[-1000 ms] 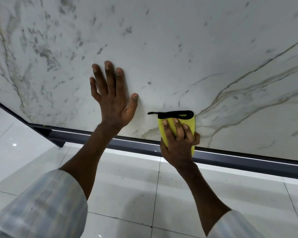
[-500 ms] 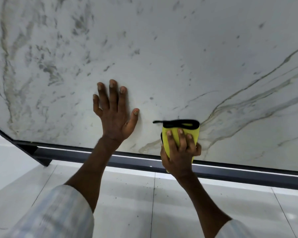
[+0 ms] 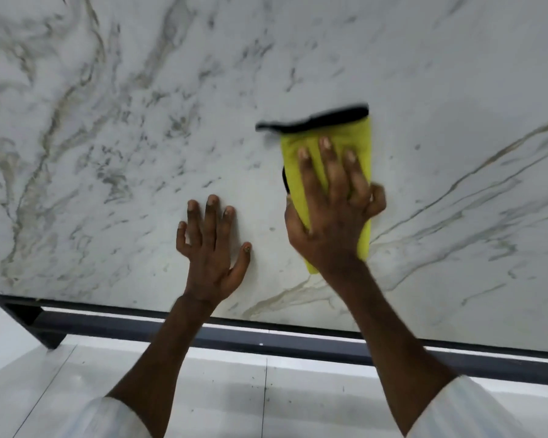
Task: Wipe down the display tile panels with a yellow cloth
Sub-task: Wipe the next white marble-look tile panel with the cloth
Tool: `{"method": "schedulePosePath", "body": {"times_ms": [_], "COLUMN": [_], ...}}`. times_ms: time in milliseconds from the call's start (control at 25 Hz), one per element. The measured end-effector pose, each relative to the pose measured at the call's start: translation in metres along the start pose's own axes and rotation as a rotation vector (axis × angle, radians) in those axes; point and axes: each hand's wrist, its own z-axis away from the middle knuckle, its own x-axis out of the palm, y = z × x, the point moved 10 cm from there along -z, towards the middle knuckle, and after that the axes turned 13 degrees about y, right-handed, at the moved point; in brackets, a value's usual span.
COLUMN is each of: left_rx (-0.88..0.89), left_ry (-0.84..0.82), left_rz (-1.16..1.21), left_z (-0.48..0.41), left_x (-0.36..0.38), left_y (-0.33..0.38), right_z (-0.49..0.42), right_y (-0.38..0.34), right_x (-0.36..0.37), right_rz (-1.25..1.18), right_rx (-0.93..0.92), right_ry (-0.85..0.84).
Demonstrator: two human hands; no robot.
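Yellow cloth [image 3: 359, 143], folded and edged with a black band along its top, lies flat against the marble-veined tile panel [image 3: 108, 121], up toward one o'clock from the picture's middle. The right hand [image 3: 332, 213] presses it to the panel, fingers stretched out over the fabric, thumb hooked round its right edge. At eight o'clock from the cloth, the left hand [image 3: 214, 248] rests open on bare tile, fingers spread, holding nothing. The two hands are near each other, not touching.

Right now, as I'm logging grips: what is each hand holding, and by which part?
The right hand presses the yellow cloth flat against the tile panel, over its lower middle. The left hand holds nothing.
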Motion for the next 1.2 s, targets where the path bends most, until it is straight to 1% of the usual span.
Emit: {"method": "schedulePosePath", "body": {"times_ms": [40, 120, 200, 240, 320, 440, 520, 560, 640, 760, 840, 920, 1000, 1040, 1120, 1200], "left_rx": [-0.013, 0.018, 0.06, 0.071, 0.09, 0.183, 0.208, 0.201, 0.187, 0.208, 0.208, 0.193, 0.18, 0.174, 0.161, 0.148], "left_ry": [0.013, 0.085, 0.157, 0.19, 0.223, 0.15, 0.134, 0.142, 0.17, 0.174, 0.169, 0.144, 0.108, 0.101, 0.132, 0.222], "left_rz": [0.008, -0.016, -0.032, -0.036, -0.031, -0.056, -0.096, -0.105, -0.107, -0.106, -0.102, -0.08, -0.042, -0.021, 0.011, 0.007], "left_z": [-0.013, -0.063, -0.132, -0.166, -0.214, -0.23, -0.228, -0.228, -0.23, -0.227, -0.229, -0.23, -0.228, -0.228, -0.242, -0.286], "left_x": [-0.007, -0.027, -0.043, -0.051, -0.057, -0.043, -0.038, -0.037, -0.039, -0.038, -0.04, -0.041, -0.044, -0.048, -0.062, -0.079], "left_y": [0.005, 0.016, 0.026, 0.028, 0.03, 0.032, 0.031, 0.03, 0.031, 0.033, 0.033, 0.032, 0.034, 0.035, 0.038, 0.044], "right_z": [0.027, 0.083, 0.1, 0.085, 0.022, -0.103, -0.154, -0.16, -0.137, -0.078, -0.077, -0.109, -0.175, -0.214, -0.281, -0.299], "right_y": [0.0, 0.0, 0.004, 0.003, -0.002, -0.008, -0.005, -0.005, -0.006, -0.004, -0.001, -0.006, -0.011, -0.009, -0.001, 0.004], "right_x": [-0.002, -0.007, -0.007, -0.007, -0.002, 0.01, 0.015, 0.013, 0.008, 0.006, 0.006, 0.009, 0.015, 0.021, 0.026, 0.026], "right_rz": [0.035, 0.07, 0.056, 0.03, -0.001, -0.032, -0.003, 0.016, 0.032, 0.045, 0.044, 0.023, 0.001, -0.004, 0.01, 0.04], "right_rx": [-0.023, -0.058, -0.039, -0.027, -0.038, -0.064, -0.061, -0.074, -0.128, -0.182, -0.171, -0.206, -0.264, -0.257, -0.179, -0.119], "right_ry": [-0.052, -0.171, -0.231, -0.223, -0.158, -0.023, 0.034, 0.056, 0.062, -0.015, -0.027, -0.018, 0.022, 0.04, 0.088, 0.119]}}
